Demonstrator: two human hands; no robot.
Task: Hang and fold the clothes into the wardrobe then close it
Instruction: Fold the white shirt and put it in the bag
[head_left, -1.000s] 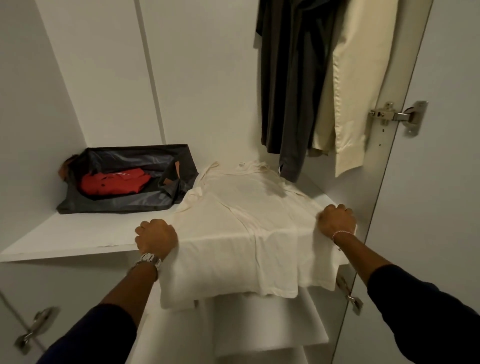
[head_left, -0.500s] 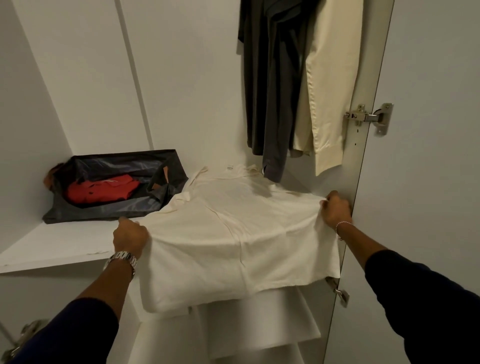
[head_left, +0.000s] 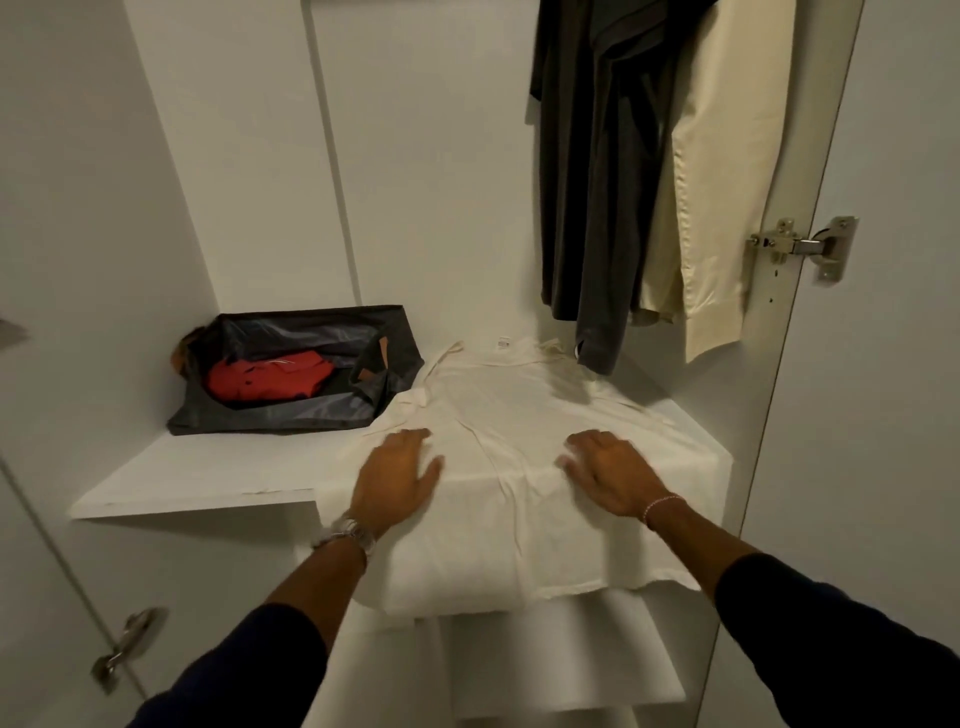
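Cream garment (head_left: 519, 457), spread on shelf (head_left: 208, 473): our left hand (head_left: 397, 480) and right hand (head_left: 608, 475) lie flat, fingers released; we smooth outward evenly before folding.

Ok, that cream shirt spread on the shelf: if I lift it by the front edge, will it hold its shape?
Probably not. The cream shirt looks thin and floppy: its front part already droops over the shelf edge. It shows creases between the left hand and right hand, so it likely bunches when pushed.
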